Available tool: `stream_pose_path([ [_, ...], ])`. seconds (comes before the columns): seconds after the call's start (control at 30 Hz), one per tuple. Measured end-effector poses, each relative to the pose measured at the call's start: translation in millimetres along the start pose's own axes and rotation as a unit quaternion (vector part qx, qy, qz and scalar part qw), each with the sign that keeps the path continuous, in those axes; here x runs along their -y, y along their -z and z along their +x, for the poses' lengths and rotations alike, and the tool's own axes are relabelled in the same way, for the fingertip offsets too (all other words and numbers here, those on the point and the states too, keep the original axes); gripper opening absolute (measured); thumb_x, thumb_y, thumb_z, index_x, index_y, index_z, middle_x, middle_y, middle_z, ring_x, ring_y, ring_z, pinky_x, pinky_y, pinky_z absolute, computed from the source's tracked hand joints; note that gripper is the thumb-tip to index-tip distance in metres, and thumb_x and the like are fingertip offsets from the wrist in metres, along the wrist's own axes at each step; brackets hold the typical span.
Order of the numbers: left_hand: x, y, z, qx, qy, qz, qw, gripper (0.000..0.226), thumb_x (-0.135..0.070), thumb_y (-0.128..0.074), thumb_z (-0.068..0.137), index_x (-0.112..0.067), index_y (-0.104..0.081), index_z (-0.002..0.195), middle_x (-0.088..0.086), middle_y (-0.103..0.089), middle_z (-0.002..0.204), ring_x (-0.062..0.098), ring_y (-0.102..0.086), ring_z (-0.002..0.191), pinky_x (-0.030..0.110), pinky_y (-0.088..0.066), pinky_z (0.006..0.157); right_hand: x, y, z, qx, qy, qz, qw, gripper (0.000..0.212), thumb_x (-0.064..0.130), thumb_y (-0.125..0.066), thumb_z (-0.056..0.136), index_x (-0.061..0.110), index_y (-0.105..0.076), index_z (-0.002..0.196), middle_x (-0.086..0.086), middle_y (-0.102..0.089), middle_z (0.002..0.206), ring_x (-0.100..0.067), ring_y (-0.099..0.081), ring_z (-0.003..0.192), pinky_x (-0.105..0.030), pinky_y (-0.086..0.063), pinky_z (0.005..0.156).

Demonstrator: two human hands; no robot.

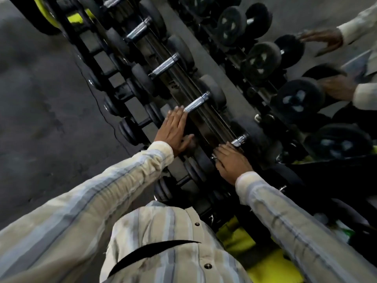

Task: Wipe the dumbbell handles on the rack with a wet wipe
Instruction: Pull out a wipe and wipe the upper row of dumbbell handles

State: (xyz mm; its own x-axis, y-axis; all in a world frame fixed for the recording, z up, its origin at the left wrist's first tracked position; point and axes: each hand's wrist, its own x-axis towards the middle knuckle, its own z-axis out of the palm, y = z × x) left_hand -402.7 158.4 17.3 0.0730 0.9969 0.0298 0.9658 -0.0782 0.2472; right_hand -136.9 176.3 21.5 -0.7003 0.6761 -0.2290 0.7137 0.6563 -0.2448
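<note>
Where mirror (306, 64) doubles rack (204, 111) (dim gym)

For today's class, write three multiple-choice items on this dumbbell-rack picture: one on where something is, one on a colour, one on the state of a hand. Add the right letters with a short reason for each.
1. Where do the left hand's fingertips lie?
A. At the near end of a chrome dumbbell handle
B. On the floor
C. On the shirt buttons

2. What colour is the person's shirt?
A. Plain red
B. Beige with blue-grey stripes
C. Solid black

3. How is the right hand held?
A. Clenched in a fist in the air
B. Hanging by the person's side
C. Fingers laid out fairly flat on the rack by a handle

Answers: 1 A, the straight fingers reach the handle's near end. 2 B, pale stripes run along both sleeves and the front. 3 C, the fingers point toward the nearest chrome handle, and no wipe shows in either hand.
</note>
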Motion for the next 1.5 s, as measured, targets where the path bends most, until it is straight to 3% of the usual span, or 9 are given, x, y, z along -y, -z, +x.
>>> stream_pose_path([
  [0.17,41.6,-10.3,18.4,0.058,0.039,0.018,0.997,0.074,-0.04,-0.049,0.102,0.001,-0.023,0.157,0.021,-0.021,0.165,0.039,-0.011,0.155,0.05,-0.012,0.127,5.3,18.0,-7.2,0.005,0.026,-0.049,0.998,0.066,0.058,-0.03,0.101,0.007,-0.067,0.121,-0.009,-0.065,0.127,-0.028,-0.054,0.128,-0.039,-0.028,0.119],
  [0.3,41.7,-22.7,16.6,0.044,0.043,0.019,0.998,0.072,-0.042,-0.038,0.1,0.001,-0.025,0.156,0.02,-0.022,0.165,0.039,-0.011,0.155,0.051,-0.009,0.127,-5.9,22.1,-0.2,0.043,-0.082,-0.117,0.989,0.095,0.072,-0.02,0.096,-0.007,-0.058,0.131,-0.024,-0.055,0.14,-0.034,-0.046,0.137,-0.045,-0.027,0.121],
  [0.47,36.8,-24.5,16.3,0.029,0.058,0.005,0.998,0.072,-0.042,-0.043,0.1,0.0,-0.025,0.156,0.02,-0.02,0.165,0.038,-0.009,0.155,0.052,-0.007,0.127,12.7,22.4,12.6,0.114,-0.015,-0.081,0.99,0.091,0.074,-0.008,0.094,0.008,-0.066,0.115,-0.011,-0.064,0.117,-0.03,-0.055,0.12,-0.038,-0.029,0.118],
  [0.57,36.1,-24.9,17.5,0.031,0.067,0.001,0.997,0.075,-0.043,-0.047,0.1,0.0,-0.025,0.156,0.019,-0.019,0.166,0.039,-0.008,0.156,0.052,-0.006,0.127,11.9,25.6,4.5,0.138,0.048,-0.113,0.983,0.101,0.078,-0.002,0.092,0.005,-0.052,0.142,-0.011,-0.056,0.141,-0.027,-0.046,0.135,-0.037,-0.028,0.121],
  [0.77,31.2,-23.8,19.2,0.057,0.09,0.018,0.994,0.079,-0.047,-0.043,0.101,0.0,-0.016,0.159,0.018,-0.011,0.168,0.038,-0.001,0.156,0.049,0.0,0.128,-5.5,34.2,11.7,0.11,-0.093,-0.154,0.977,0.116,0.081,0.007,0.086,-0.004,-0.056,0.134,-0.021,-0.056,0.139,-0.033,-0.044,0.137,-0.042,-0.025,0.122],
  [0.9,29.4,-23.4,20.8,0.066,0.096,0.022,0.993,0.081,-0.049,-0.042,0.101,0.0,-0.013,0.159,0.017,-0.007,0.169,0.037,0.002,0.156,0.049,0.002,0.128,17.7,27.8,15.1,0.131,-0.042,-0.093,0.986,0.107,0.084,0.009,0.083,0.012,-0.066,0.109,-0.008,-0.064,0.113,-0.027,-0.055,0.117,-0.039,-0.04,0.106],
  [1.2,29.7,-25.1,21.5,0.063,0.098,0.011,0.993,0.082,-0.048,-0.05,0.099,0.0,-0.019,0.158,0.018,-0.013,0.168,0.039,-0.002,0.156,0.049,0.0,0.127,4.9,42.2,17.3,0.126,-0.165,-0.136,0.969,0.117,0.086,0.008,0.082,0.003,-0.06,0.128,-0.017,-0.058,0.137,-0.03,-0.043,0.139,-0.039,-0.035,0.116],
  [1.33,29.2,-23.4,21.3,0.065,0.1,0.013,0.993,0.082,-0.048,-0.048,0.1,0.0,-0.018,0.158,0.018,-0.011,0.168,0.039,-0.001,0.156,0.049,0.001,0.127,32.7,30.4,12.9,0.138,-0.074,-0.084,0.984,0.112,0.087,0.011,0.078,0.012,-0.064,0.114,-0.009,-0.063,0.119,-0.027,-0.053,0.12,-0.04,-0.043,0.102],
  [1.5,28.6,-22.3,20.2,0.068,0.098,0.017,0.993,0.081,-0.049,-0.047,0.099,0.0,-0.019,0.158,0.018,-0.013,0.168,0.039,-0.002,0.156,0.05,-0.001,0.128,24.2,33.4,9.7,0.115,-0.146,-0.125,0.975,0.118,0.082,0.015,0.081,0.005,-0.056,0.135,-0.014,-0.054,0.143,-0.027,-0.039,0.141,-0.038,-0.022,0.122],
])
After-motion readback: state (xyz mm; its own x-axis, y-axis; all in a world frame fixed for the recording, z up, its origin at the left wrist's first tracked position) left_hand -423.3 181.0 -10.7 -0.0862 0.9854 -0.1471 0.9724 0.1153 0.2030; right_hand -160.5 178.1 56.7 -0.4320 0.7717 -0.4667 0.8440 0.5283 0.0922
